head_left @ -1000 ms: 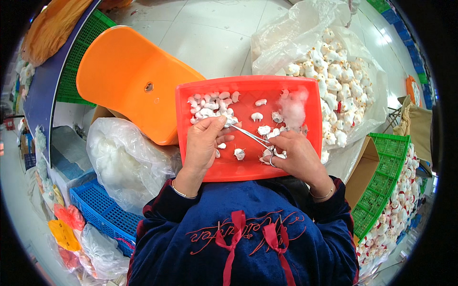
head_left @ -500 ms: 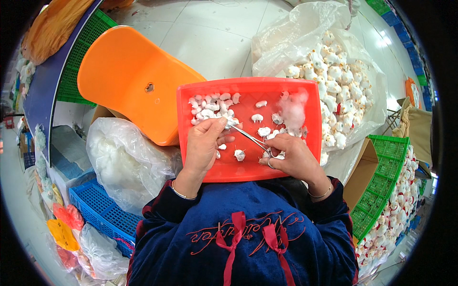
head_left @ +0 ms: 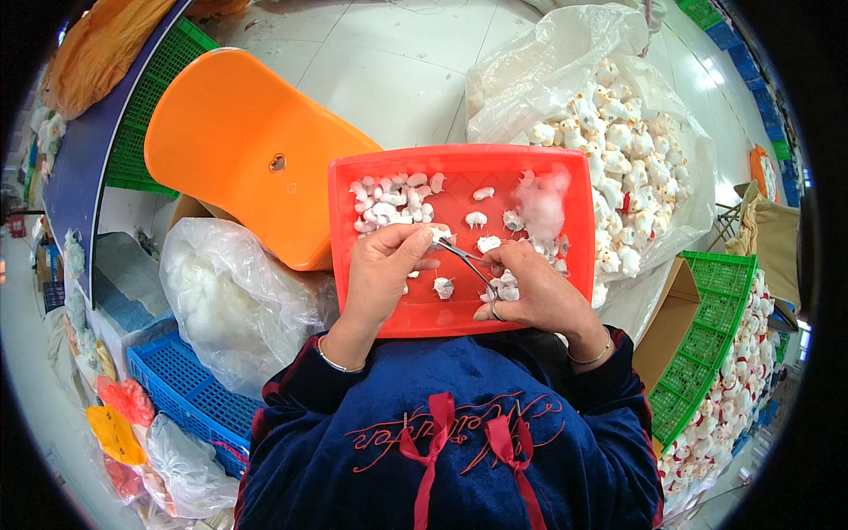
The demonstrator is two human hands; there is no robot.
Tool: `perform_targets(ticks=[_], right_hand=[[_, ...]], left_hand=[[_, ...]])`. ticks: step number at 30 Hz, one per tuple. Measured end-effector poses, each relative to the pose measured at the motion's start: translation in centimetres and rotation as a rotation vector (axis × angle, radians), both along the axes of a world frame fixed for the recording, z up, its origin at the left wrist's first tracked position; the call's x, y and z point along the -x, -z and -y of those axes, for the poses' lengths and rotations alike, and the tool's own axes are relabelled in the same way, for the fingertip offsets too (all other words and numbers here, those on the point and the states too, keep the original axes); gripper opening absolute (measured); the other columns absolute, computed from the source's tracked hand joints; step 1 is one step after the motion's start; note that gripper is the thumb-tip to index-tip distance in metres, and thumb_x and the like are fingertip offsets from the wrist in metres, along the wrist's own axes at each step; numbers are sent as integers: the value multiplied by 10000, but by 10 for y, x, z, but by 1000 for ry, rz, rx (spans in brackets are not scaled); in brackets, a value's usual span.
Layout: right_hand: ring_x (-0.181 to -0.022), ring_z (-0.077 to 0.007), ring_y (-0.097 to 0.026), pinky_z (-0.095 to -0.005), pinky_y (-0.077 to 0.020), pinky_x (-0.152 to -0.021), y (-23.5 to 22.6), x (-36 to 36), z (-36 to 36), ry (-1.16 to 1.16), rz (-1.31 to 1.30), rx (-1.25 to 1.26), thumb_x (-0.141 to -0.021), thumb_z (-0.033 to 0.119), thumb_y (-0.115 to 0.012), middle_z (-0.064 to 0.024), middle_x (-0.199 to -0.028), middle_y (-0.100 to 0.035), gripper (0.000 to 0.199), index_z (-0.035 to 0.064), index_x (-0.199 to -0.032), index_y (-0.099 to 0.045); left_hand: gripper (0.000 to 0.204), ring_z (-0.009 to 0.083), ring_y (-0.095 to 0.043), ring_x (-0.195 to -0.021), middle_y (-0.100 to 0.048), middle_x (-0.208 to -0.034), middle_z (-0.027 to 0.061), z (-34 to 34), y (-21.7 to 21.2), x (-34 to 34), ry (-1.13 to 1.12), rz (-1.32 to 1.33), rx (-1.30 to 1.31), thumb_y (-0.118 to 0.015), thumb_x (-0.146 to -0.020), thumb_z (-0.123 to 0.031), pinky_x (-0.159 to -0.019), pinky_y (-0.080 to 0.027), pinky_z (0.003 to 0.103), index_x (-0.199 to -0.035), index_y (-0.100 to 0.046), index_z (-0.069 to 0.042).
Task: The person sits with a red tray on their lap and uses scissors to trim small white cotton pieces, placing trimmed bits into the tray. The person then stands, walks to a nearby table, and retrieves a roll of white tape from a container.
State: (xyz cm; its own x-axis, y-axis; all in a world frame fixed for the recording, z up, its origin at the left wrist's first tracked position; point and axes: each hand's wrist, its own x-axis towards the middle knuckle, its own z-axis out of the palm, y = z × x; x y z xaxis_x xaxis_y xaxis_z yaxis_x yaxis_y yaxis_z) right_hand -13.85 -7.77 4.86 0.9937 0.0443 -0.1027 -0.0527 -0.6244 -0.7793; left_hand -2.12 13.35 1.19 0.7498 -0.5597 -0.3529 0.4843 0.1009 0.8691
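My left hand (head_left: pixel 378 270) pinches a small white fabric piece (head_left: pixel 440 233) between thumb and fingers, over the middle of a red plastic tray (head_left: pixel 459 325). In my right hand (head_left: pixel 541 290) are metal ring-handled forceps (head_left: pixel 465 256), their tips against the white piece. Smooth white stuffed pieces (head_left: pixel 389 201) are heaped at the tray's far left. Rougher pieces with threads sticking out, such as a gathered piece (head_left: pixel 443 287), are scattered between and around my hands. A tuft of loose white stuffing (head_left: pixel 541 201) sits at the far right of the tray.
Left of the tray stand an orange chair (head_left: pixel 238 150), a clear bag of white stuffing (head_left: pixel 234 296) and a blue crate (head_left: pixel 190 389). To the right are an open plastic bag of small white plush toys (head_left: pixel 623 146), a cardboard box (head_left: pixel 667 322) and a green crate (head_left: pixel 707 327).
My right hand has turned slightly, and the forceps have swung steeper. The white piece and my left hand have shifted a little right and nearer.
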Motion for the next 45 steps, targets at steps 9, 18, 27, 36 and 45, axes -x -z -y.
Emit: perform_targets(ticks=[9,18,27,36,45], right_hand=[[-717,-320,-616,-401,-480,-654,-3,-1,2,13,-169,-125,-772,191,-827,-140,-759,-609,311,-11,-889,-620],[-717,-292,-634,-388,-492,-650,-5,-3,-5,36,-183,-134,-787,203,-829,-138,-788,-642,321,-11,-964,-669],[-758,-274,-637,-372,-510,-690,-4,-8,-7,12,-218,-144,-730,264,-888,-132,-822,-653,433,-14,-981,-671],[-841,-258,-654,-361,-527,-754,0,-12,-12,39,-248,-261,-707,324,-918,-138,-901,-668,541,-18,-1041,-666],[-891,-332,-651,-410,-515,-800,4,-11,-7,13,-106,-46,-699,359,-905,-158,-925,-676,582,-13,-1090,-686]], left_hand=[[170,121,-709,-886,-724,-1014,74,-2,2,-3,-88,-42,88,-631,-1008,-115,-700,-612,253,-1135,-663,-8],[70,129,-712,-814,-713,-952,81,-1,7,-2,-144,11,82,-604,-1010,-70,-663,-618,252,-1056,-625,-22],[92,97,-677,-845,-696,-948,51,-4,6,-3,-116,83,78,-643,-1006,-115,-702,-606,270,-1006,-638,-23],[153,130,-693,-765,-728,-875,99,-4,-1,0,-140,795,-253,-667,-962,-30,-674,-540,269,-1090,-698,48],[189,218,-726,-768,-727,-886,160,-4,-4,-2,-80,869,-301,-650,-934,5,-682,-564,303,-1111,-687,60]])
